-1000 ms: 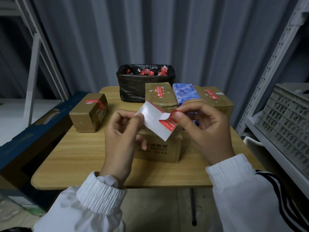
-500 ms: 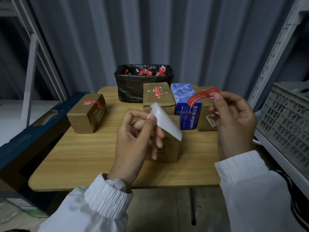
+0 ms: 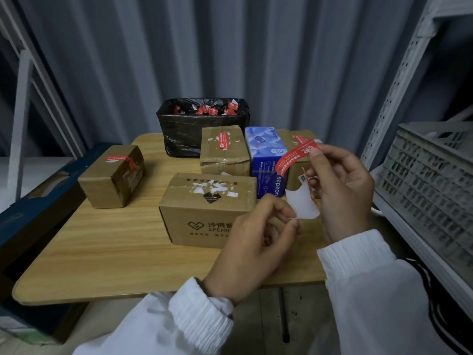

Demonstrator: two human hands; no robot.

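Here, two hands meet above the near right part of a wooden table (image 3: 102, 252). The right hand (image 3: 343, 190) pinches a red sticker (image 3: 294, 158) by its upper end between thumb and fingertip. The left hand (image 3: 253, 242) pinches a white backing (image 3: 303, 204) by its lower edge, just below the sticker. Beyond them stand cardboard boxes (image 3: 204, 213), a blue box (image 3: 266, 149) and a black bin (image 3: 184, 131) holding red scraps.
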